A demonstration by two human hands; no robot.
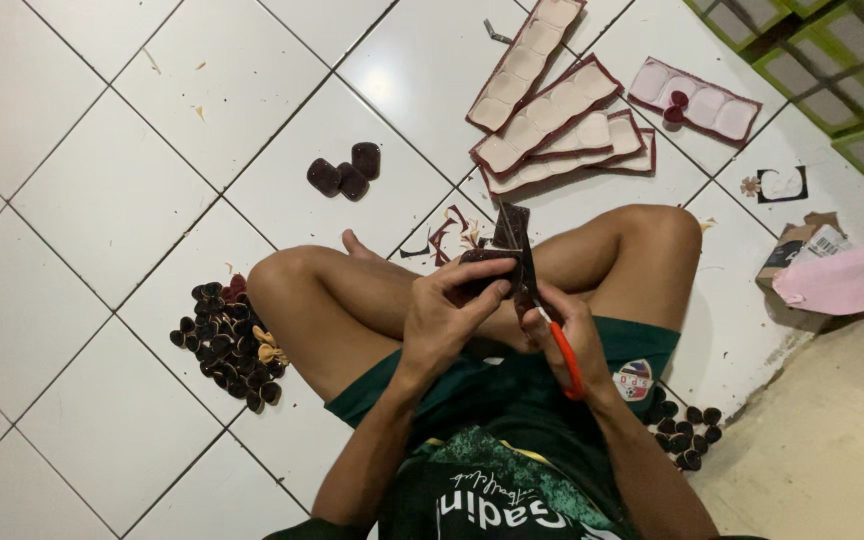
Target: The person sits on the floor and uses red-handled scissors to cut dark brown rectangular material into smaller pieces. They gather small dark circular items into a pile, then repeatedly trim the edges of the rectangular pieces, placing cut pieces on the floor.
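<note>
So the dark maroon piece (487, 262) sits pinched in the left hand (447, 320), fingers curled tight round it, right above the crossed legs. The right hand (570, 335) is closed through the orange-handled scissors (542, 300), blades up against the piece. I'd say short snips and turning the piece, not the scissors, gives a cleaner edge. Cut pieces are heaped (227, 340) on the tiled floor (82, 200) by the left knee, punched-out strips (552, 120) lie toward its far edge

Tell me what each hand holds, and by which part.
Left hand pinches a dark maroon piece by its near edge. Right hand grips scissors by the orange handles.
</note>
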